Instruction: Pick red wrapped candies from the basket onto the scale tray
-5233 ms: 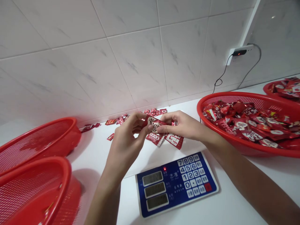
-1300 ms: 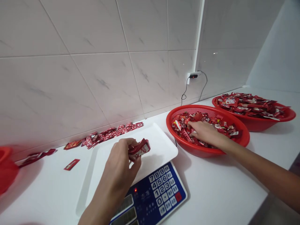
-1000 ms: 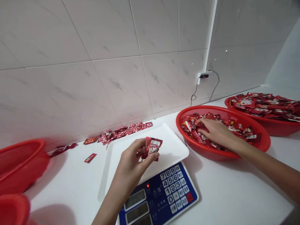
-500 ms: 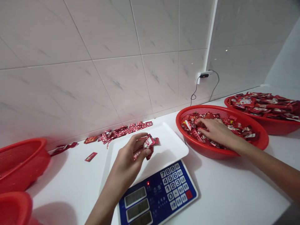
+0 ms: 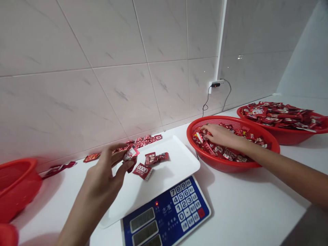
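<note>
My left hand (image 5: 107,174) is closed around a small bundle of red candy packets (image 5: 130,158), above the left part of the scale's white tray (image 5: 176,164). On the tray, right of that hand, lie a few wrapped candies (image 5: 142,171), close together. Below the tray is the scale's blue keypad panel (image 5: 166,212), with a red light lit. My right hand (image 5: 220,136) reaches into a red basket (image 5: 274,145) of red-wrapped candies (image 5: 229,153). Its thumb and forefinger are apart and touch the packets; the other fingers are mostly hidden.
Another red basket (image 5: 289,135), heaped with packets, stands at the far right. Red baskets (image 5: 25,184) also stand at the left edge. Loose packets (image 5: 147,139) line the tiled wall behind the tray. A black plug (image 5: 215,85) with a cord sits in the wall socket.
My left hand has moved left over the tray, still holding packets, and candies now show on the tray where it was. My right hand stays in the basket. The view has shifted slightly.
</note>
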`<move>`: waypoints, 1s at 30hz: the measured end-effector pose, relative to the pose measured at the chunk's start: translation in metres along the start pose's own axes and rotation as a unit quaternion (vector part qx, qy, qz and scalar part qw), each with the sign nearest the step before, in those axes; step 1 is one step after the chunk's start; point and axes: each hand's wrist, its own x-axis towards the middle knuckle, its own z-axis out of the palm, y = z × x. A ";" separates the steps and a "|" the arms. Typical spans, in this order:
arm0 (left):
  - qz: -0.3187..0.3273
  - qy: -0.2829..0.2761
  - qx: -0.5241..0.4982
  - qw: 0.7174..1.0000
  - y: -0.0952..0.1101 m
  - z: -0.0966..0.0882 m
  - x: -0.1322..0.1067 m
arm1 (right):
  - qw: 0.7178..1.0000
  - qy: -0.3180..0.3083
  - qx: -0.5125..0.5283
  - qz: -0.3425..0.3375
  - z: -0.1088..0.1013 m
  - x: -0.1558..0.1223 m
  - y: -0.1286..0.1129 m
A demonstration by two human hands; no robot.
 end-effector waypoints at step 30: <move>-0.013 -0.126 -0.023 0.992 0.025 -0.007 -0.013 | 0.761 -0.060 0.622 -0.177 0.014 -0.008 -0.162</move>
